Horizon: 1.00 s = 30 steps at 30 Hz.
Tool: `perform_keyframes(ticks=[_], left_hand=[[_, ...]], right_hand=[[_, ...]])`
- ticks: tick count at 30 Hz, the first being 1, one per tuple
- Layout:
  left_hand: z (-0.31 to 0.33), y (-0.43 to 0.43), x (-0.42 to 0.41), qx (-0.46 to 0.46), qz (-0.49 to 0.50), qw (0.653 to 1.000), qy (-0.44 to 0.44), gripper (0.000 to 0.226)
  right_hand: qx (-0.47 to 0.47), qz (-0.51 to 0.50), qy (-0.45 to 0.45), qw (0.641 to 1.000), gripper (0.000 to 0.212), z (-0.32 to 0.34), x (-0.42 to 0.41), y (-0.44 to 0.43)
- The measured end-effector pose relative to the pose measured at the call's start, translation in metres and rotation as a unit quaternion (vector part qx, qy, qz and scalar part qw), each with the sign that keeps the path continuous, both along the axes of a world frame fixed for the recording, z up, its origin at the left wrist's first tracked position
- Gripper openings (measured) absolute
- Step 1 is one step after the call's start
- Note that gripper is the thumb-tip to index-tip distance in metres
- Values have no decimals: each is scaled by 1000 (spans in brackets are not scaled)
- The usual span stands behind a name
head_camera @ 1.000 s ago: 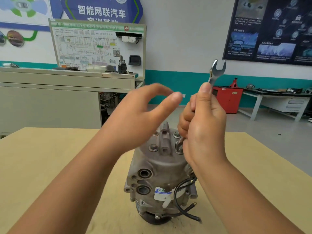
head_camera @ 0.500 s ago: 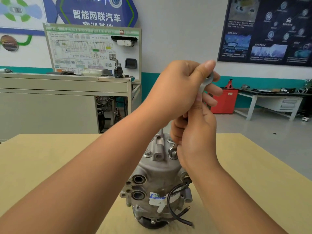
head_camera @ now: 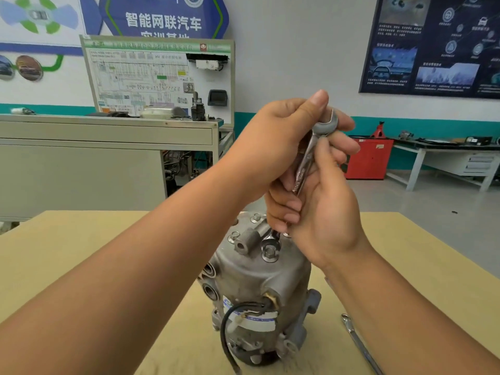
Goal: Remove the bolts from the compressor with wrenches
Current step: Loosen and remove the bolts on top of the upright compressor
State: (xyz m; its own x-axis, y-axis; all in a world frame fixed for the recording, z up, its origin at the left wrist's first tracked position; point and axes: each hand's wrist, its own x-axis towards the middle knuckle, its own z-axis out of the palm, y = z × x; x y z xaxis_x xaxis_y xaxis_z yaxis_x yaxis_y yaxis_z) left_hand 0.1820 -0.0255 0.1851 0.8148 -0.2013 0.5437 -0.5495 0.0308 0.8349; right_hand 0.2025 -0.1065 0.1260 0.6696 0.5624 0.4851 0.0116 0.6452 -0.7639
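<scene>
A grey metal compressor point(head_camera: 259, 277) stands upright on the wooden table point(head_camera: 81, 253), with several bolts on its top face. A silver open-ended wrench point(head_camera: 307, 161) rises steeply from one bolt point(head_camera: 269, 253) near the front of that face; its lower jaw sits at the bolt. My right hand point(head_camera: 322, 212) grips the lower part of the wrench's shaft. My left hand point(head_camera: 281, 147) wraps around the upper part, just under the top jaw. A black cable point(head_camera: 230, 323) loops down the compressor's front.
A second wrench point(head_camera: 359, 345) lies flat on the table to the right of the compressor, partly under my right forearm. Beyond the table stand a grey cabinet with a wiring board point(head_camera: 159, 77), a red box point(head_camera: 369, 158) and a workbench point(head_camera: 446, 155).
My left hand, open in the air a second ago, has closed around the top of the wrench. The compressor has turned a little, so its cable now faces me.
</scene>
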Motion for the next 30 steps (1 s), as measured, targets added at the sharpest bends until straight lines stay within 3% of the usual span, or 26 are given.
perform_keyframes(ticks=[8, 13, 16, 19, 22, 25, 30], left_hand=[[7, 19, -2, 37, -41, 996, 75, 39], [9, 23, -4, 47, -44, 991, 115, 53], [11, 27, 0, 6, -62, 990, 124, 41], [-1, 37, 6, 11, -32, 995, 90, 56], [-36, 59, 6, 180, 29, 982, 42, 73], [-70, 83, -2, 387, 18, 920, 52, 122], [-80, 86, -15, 485, 39, 872, 57, 123]], right_hand=[[43, 123, -36, 991, 56, 19, 9, 0], [58, 191, -13, 980, 40, 33, 13, 2], [38, 202, -14, 979, 42, 38, 14, 4], [7, 171, -29, 985, 49, 38, 14, 7], [-6, 80, -16, 997, 59, 38, 12, 8], [-1, 2, 10, 1000, 62, 36, 11, 7], [-10, -94, -21, 995, 61, 36, 2, 14]])
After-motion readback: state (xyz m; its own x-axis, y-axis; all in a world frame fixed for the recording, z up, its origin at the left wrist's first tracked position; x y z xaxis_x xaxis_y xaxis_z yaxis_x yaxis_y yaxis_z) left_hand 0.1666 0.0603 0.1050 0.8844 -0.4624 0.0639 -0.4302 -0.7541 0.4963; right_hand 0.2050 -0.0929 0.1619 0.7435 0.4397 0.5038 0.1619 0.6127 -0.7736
